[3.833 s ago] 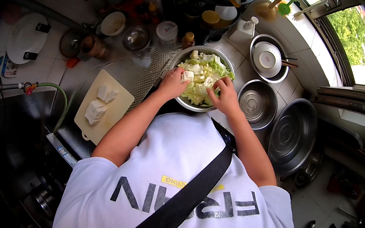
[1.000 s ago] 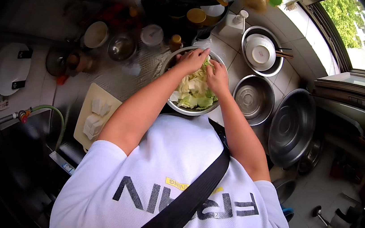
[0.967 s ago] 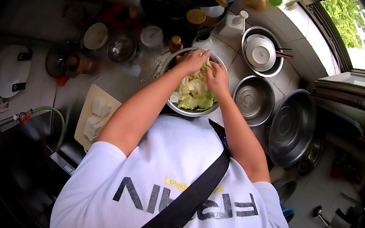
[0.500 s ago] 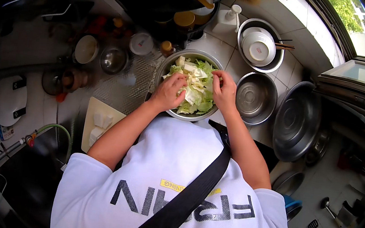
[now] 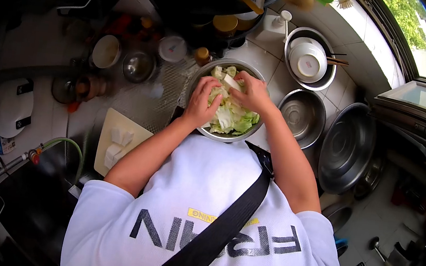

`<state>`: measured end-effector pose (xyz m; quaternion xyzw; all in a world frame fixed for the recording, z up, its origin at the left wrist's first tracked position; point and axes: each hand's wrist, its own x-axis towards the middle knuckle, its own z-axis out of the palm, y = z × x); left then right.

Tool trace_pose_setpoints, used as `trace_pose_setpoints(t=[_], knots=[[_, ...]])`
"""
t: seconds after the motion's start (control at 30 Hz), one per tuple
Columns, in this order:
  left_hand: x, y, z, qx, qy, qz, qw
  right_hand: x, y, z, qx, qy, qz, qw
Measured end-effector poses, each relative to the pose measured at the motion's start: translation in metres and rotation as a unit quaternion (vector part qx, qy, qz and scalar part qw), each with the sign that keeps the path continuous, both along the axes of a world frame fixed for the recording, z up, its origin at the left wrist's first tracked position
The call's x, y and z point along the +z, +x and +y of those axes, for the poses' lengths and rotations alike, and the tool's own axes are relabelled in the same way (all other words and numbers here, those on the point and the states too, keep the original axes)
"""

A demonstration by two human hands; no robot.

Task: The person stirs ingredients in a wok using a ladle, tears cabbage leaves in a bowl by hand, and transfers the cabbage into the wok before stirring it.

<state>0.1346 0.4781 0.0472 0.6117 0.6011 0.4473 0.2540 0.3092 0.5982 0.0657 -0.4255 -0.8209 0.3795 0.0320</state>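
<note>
A metal bowl [image 5: 191, 86] in front of me holds torn pale-green cabbage [image 5: 230, 118]. Over its left side is my left hand [image 5: 203, 103], fingers bent on the leaves and thumb held apart; I see nothing gripped in it. My right hand [image 5: 253, 93] reaches in from the right, its thumb and fingers around a white block that looks like tofu [image 5: 232, 82]. More white blocks [image 5: 114, 152] lie on a cutting board [image 5: 106, 128] at the lower left. The right fingertips are partly hidden among the leaves.
To the right stand an empty metal bowl [image 5: 301, 117], a large metal basin [image 5: 347, 148] and a bowl with stacked white bowls [image 5: 307, 62] and chopsticks. A small brown-capped jar [image 5: 203, 55] is just behind the cabbage bowl. A sink hose [image 5: 67, 141] is at left.
My right hand has moved left and inward from the bowl's right rim, closing around a white block. The left hand stays at the left side, shifted slightly. The view has shifted a little.
</note>
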Motion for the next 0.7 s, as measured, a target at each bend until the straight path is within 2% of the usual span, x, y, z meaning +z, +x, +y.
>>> trace_pose_setpoints(t=[0.03, 0.17, 0.27, 0.3, 0.43, 0.53, 0.63, 0.7], knots=[[0.001, 0.001, 0.005, 0.016, -0.001, -0.003, 1.000, 0.001, 0.006, -0.003, -0.010, 0.009, 0.065, 0.998], [0.016, 0.002, 0.020, 0.027, -0.028, -0.023, 0.999, 0.008, 0.021, -0.015, -0.101, -0.104, 0.255, 0.956], [0.030, 0.007, 0.027, -0.010, -0.037, -0.008, 0.999, 0.015, 0.019, -0.024, -0.233, -0.330, 0.366, 0.838], [0.036, 0.009, 0.027, -0.024, -0.043, -0.005, 0.999, 0.019, 0.014, -0.027, -0.255, -0.331, 0.397, 0.817], [0.039, 0.018, 0.025, -0.052, -0.069, -0.006, 0.996, -0.001, 0.007, -0.029, -0.327, -0.380, 0.398, 0.768], [0.027, 0.015, 0.022, -0.055, -0.050, 0.009, 0.997, 0.004, 0.012, -0.027, -0.314, -0.425, 0.335, 0.780], [0.028, 0.006, 0.018, -0.080, -0.061, 0.005, 0.995, 0.016, 0.005, -0.034, -0.358, -0.211, 0.278, 0.866], [0.029, 0.002, 0.016, -0.096, -0.067, 0.001, 0.993, 0.013, 0.012, -0.027, -0.229, -0.145, 0.254, 0.929]])
